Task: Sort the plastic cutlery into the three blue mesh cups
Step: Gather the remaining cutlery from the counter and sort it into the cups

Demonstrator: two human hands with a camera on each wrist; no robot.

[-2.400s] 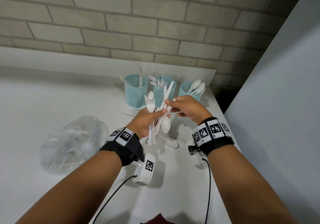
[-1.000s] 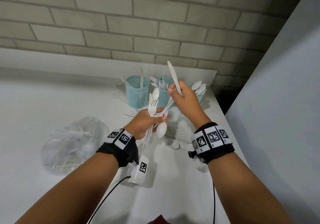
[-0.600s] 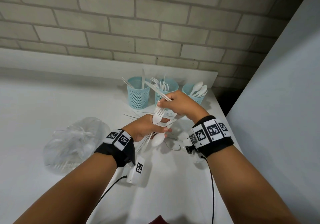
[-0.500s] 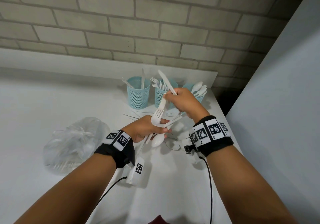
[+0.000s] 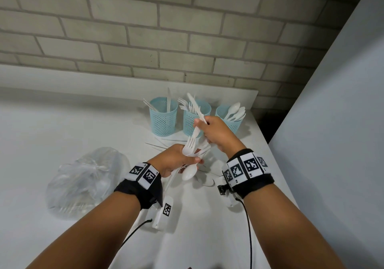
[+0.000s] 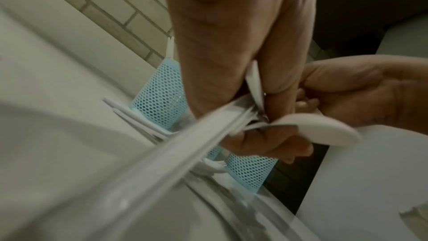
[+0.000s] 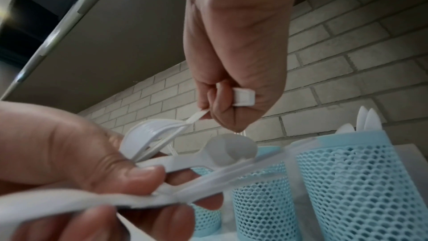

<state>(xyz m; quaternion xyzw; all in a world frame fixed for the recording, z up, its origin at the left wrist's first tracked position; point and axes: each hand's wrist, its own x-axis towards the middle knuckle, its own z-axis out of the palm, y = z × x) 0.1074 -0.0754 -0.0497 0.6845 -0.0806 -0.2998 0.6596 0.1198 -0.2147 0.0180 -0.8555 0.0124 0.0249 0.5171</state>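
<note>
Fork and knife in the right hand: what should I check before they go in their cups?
1. Right hand grips the knife firmly: ok.
2. Right hand also pinches the fork by its handle: ok.
3. Fork is free of the bundle in the left hand: cannot tell; its head lies against that hand.
4. Left cup, the one with knives, is upright with room: ok.
5. Middle cup, the one with forks, is upright: ok.
6. Left hand grips the bundle: ok.
</note>
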